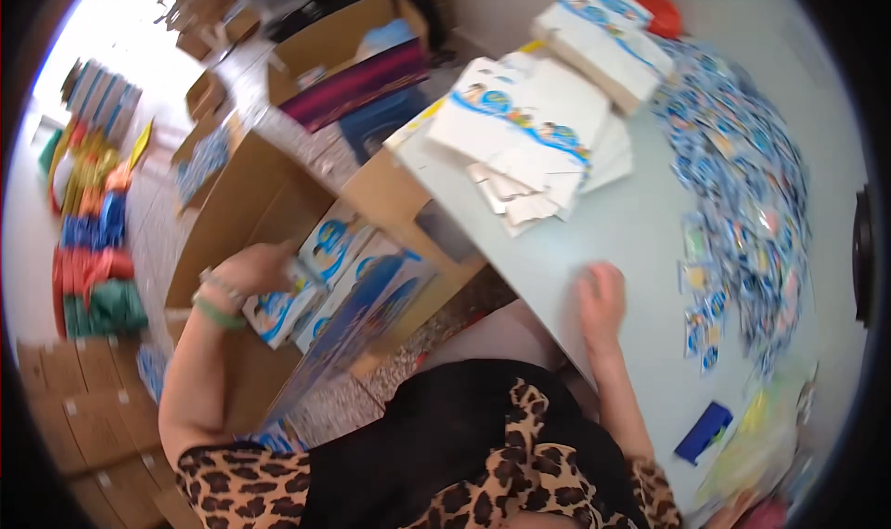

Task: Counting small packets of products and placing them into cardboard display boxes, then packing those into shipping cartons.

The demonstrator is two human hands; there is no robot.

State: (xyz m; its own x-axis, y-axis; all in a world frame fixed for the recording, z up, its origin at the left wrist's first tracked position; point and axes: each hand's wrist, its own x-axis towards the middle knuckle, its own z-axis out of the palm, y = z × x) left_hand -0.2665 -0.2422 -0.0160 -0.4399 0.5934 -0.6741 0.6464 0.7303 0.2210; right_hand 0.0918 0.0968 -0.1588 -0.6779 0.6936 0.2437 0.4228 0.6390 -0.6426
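A small white and blue printed box of glossy card is clasped in the left hand, just over the open brown corrugated carton beside the counter, where more such boxes are packed upright. The right hand is laid flat and unclenched on the smooth pale counter, nothing held. Beyond it, flat white and blue card blanks are stacked, and small blue sachets are heaped to its right.
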